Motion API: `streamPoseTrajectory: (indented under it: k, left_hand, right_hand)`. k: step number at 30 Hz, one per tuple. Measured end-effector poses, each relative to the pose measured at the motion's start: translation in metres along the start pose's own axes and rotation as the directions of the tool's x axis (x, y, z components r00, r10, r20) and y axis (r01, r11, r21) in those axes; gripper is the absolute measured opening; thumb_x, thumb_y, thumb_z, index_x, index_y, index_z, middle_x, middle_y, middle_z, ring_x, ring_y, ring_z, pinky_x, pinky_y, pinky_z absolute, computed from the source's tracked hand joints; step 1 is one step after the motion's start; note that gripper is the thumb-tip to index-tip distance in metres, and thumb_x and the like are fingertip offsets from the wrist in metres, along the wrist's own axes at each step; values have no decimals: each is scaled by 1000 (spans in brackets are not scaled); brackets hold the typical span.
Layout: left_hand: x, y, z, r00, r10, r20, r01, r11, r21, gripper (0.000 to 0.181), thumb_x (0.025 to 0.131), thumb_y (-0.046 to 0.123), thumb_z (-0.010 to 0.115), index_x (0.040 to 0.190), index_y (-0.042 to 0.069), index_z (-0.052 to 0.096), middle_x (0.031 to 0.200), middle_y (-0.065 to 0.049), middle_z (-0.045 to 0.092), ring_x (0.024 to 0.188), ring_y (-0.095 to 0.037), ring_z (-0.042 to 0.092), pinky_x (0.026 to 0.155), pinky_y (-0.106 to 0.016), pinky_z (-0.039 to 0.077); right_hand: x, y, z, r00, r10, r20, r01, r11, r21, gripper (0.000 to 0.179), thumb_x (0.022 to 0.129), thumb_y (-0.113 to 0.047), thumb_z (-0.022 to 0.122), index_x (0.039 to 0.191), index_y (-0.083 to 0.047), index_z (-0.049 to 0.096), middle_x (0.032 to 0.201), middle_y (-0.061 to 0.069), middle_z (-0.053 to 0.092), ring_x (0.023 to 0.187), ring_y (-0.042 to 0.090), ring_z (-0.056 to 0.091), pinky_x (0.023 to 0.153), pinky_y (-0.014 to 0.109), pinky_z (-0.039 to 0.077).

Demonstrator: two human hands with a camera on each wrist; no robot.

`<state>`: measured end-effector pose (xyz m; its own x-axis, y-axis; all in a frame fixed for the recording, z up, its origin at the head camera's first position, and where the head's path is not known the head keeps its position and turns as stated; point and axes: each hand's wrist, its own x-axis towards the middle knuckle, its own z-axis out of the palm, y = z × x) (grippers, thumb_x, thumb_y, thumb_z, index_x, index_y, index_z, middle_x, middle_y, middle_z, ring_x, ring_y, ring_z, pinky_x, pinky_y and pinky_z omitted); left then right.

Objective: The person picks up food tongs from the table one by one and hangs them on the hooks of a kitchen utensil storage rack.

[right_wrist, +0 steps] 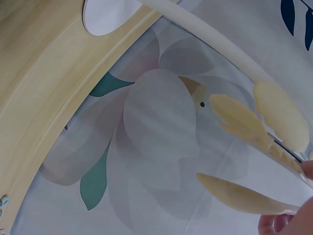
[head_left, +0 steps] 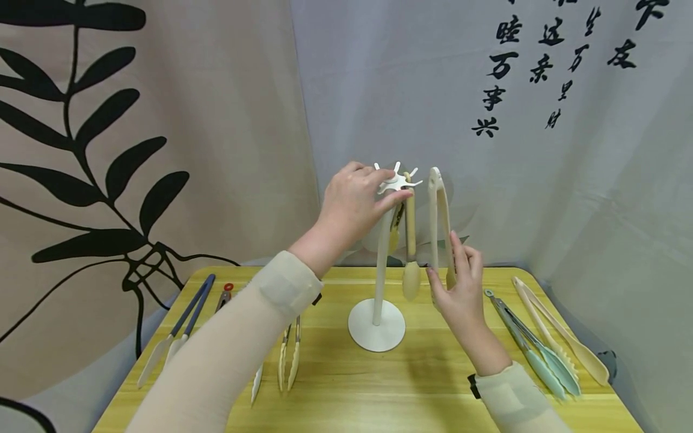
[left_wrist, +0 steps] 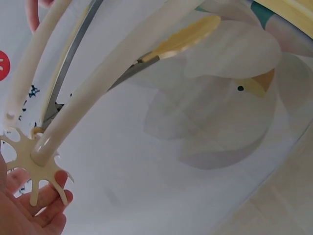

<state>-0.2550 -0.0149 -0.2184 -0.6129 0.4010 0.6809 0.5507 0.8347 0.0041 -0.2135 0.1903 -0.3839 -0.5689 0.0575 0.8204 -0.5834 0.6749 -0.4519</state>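
One hand (head_left: 352, 195), our left, grips the stand (head_left: 381, 264); our right hand (head_left: 460, 291) holds tongs (head_left: 434, 222) upright, just right of its hooks (head_left: 399, 180).

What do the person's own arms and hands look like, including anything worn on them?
The left sleeve and right sleeve are cream, with no print showing. A small black piece shows at the end of the left one, another at the right. The left hand and right hand wear no gloves.
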Motion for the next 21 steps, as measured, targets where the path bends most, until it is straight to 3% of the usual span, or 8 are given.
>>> streamPoseTrajectory:
  k: [21]
  left_hand:
    - [-1, 8, 3, 998, -18, -52, 20, 999, 33, 55, 86, 63, 52, 113, 18, 70, 95, -2, 74, 102, -21, 61, 87, -34, 53]
  right_hand:
    - [3, -4, 2, 1000, -23, -6, 23, 1000, 0, 84, 74, 7, 74, 146, -11, 35, 118, 24, 40, 99, 29, 40, 81, 37, 36]
